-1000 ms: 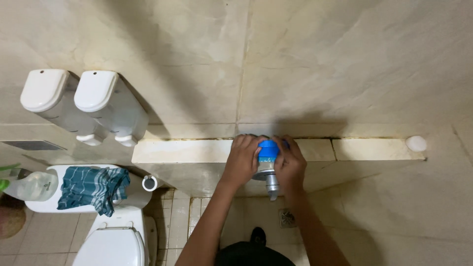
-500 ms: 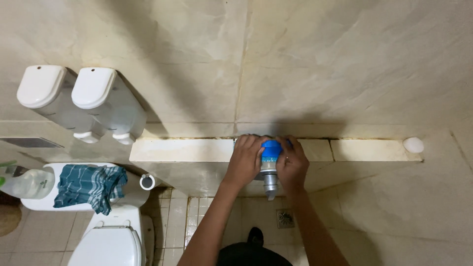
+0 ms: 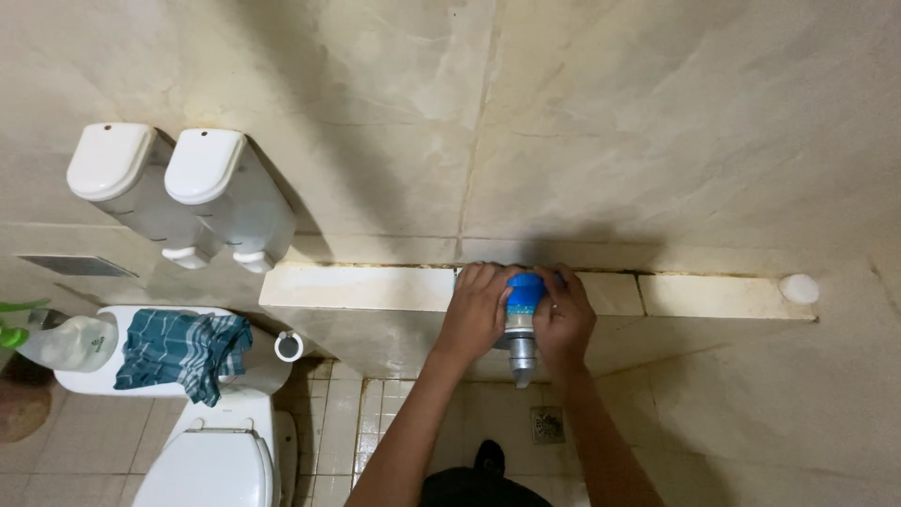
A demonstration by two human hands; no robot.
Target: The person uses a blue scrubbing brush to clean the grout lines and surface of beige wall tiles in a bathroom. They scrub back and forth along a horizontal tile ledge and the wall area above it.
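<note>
Gripping a blue-topped bottle (image 3: 522,314) from both sides, left hand (image 3: 477,310) and right hand (image 3: 563,314) have fingers curled around it, right at the tiled ledge's (image 3: 357,286) front edge, about mid-length.

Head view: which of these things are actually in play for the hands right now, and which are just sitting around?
In hand:
- blue-and-white bottle, gripped on the tiled ledge
- left hand and right hand, one on each side of it

Lying about:
- two white wall dispensers
- teal checked cloth on the toilet tank
- spray bottle
- small white round object at the ledge's far end
- floor drain
</note>
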